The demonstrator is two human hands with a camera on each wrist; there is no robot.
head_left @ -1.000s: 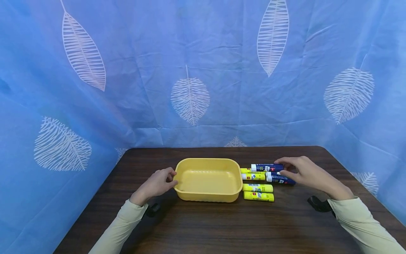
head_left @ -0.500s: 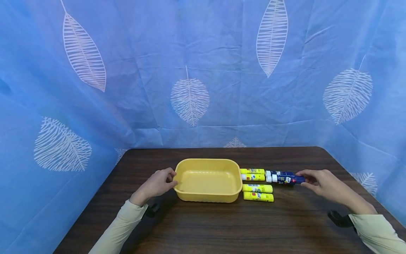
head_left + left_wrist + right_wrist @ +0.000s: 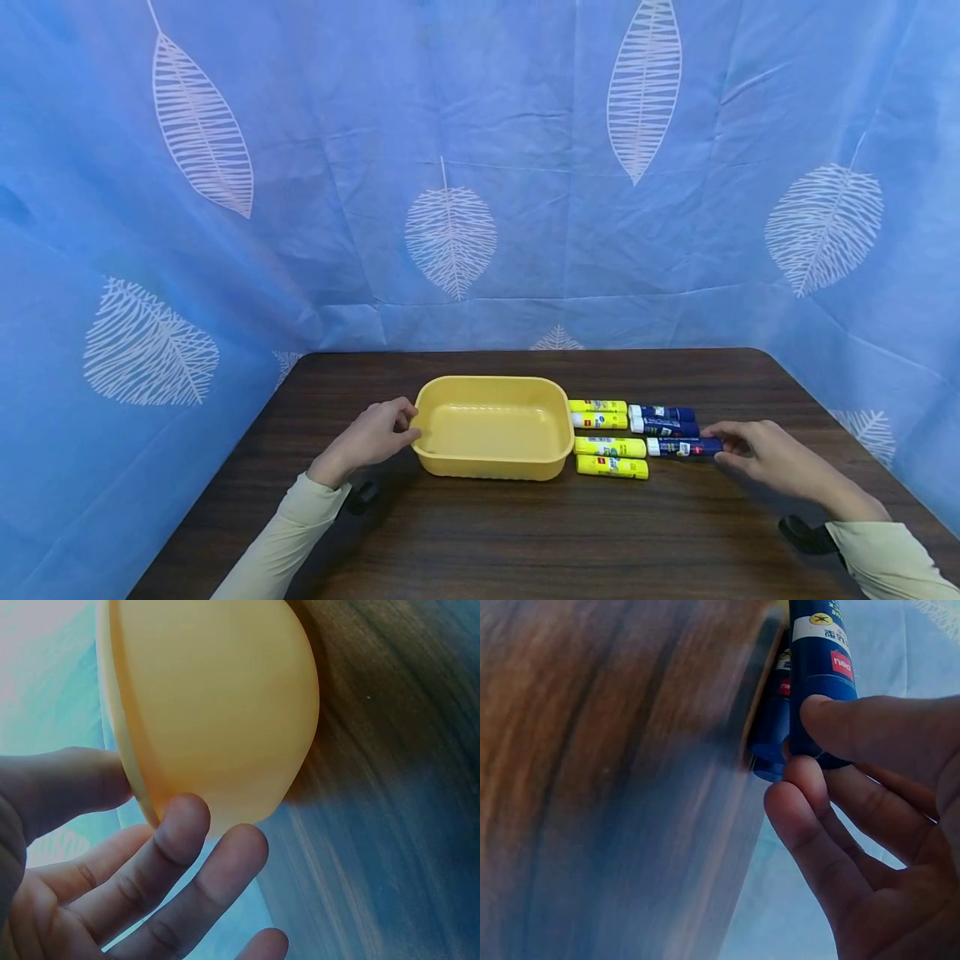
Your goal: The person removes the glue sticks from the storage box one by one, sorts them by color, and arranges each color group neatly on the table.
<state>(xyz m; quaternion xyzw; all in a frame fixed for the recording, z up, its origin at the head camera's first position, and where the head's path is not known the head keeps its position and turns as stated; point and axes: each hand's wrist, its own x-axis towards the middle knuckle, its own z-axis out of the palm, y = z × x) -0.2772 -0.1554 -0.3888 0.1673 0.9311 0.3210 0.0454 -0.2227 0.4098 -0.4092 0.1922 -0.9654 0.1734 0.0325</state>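
A yellow plastic basin stands mid-table. My left hand grips its left rim, with the thumb on one side and fingertips on the other in the left wrist view. To the right, my right hand pinches the base end of a navy glue stick with a white cap. This stick lies along the near side of two other navy glue sticks. In the right wrist view those two are partly hidden behind it.
Several yellow glue sticks lie in two pairs between the basin and the navy ones. All rest on a dark wood-grain table. A blue cloth with white leaf prints hangs behind and at both sides.
My right hand has brought the navy glue stick from the far side of the other navy ones to their near side, moving right and toward me. The left hand stays at the basin.
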